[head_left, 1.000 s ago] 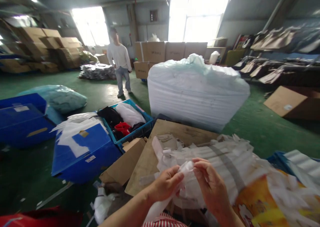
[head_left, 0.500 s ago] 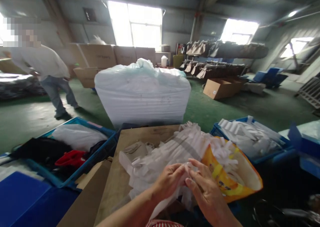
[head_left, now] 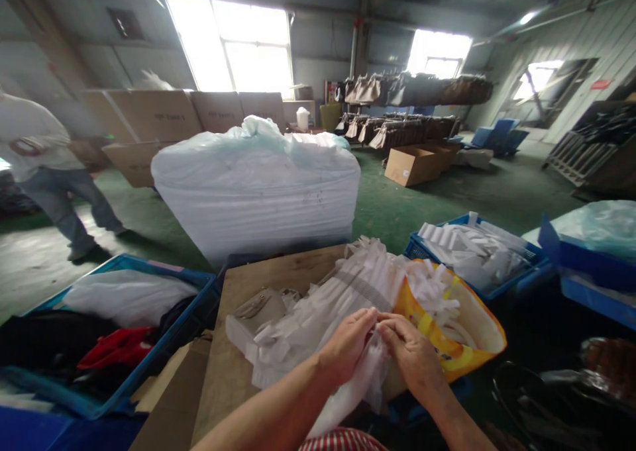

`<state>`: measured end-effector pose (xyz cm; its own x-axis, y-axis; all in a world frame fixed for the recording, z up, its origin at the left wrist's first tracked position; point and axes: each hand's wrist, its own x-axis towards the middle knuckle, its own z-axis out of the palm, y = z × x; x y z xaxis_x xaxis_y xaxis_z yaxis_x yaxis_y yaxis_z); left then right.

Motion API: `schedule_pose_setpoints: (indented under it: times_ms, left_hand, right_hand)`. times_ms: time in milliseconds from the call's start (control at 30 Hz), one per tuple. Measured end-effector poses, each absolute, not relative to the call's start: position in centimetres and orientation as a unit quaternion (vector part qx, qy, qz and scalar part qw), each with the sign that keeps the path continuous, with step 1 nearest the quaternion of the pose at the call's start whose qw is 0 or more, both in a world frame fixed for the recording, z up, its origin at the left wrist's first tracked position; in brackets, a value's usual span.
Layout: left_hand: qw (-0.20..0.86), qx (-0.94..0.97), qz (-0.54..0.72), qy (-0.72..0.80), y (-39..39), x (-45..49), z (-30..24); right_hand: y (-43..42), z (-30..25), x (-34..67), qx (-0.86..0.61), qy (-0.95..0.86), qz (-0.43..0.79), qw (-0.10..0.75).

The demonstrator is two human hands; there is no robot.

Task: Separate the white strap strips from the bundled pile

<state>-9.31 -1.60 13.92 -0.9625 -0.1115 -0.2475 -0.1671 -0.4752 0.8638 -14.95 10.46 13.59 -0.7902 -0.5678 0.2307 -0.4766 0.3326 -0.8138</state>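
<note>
My left hand [head_left: 346, 345] and my right hand [head_left: 411, 355] meet low in the middle, both pinched on the top edge of one thin white plastic bag [head_left: 358, 383] that hangs down between them. Just beyond my fingers lies a stack of folded white bags [head_left: 328, 305] on a brown board [head_left: 278, 275]. The stack spills out of an orange and yellow woven sack [head_left: 472, 335] at the right.
A tall bale of white foam sheets wrapped in plastic [head_left: 256, 186] stands ahead. A blue crate [head_left: 193, 289] of clothes sits at left, another blue crate [head_left: 527, 275] of white bags at right. A person in a white top [head_left: 34, 153] walks at far left. Cartons line the back wall.
My view has swung to the right, so the person and the blue bins slid left. My hands drew closer together on the white bag.
</note>
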Motion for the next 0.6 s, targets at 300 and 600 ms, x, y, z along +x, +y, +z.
schedule_pose_setpoints:
  times_ms: [300,600]
  left_hand:
    - [0.155,-0.090,0.805,0.565,-6.7,-11.3,16.5]
    - [0.177,-0.024,0.777,0.604,-7.8,-15.0,20.4]
  right_hand:
    - [8.2,16.6,-17.6,-0.352,0.840,-0.410,-0.056]
    - [6.3,22.0,-22.3,-0.351,0.830,-0.326,-0.286]
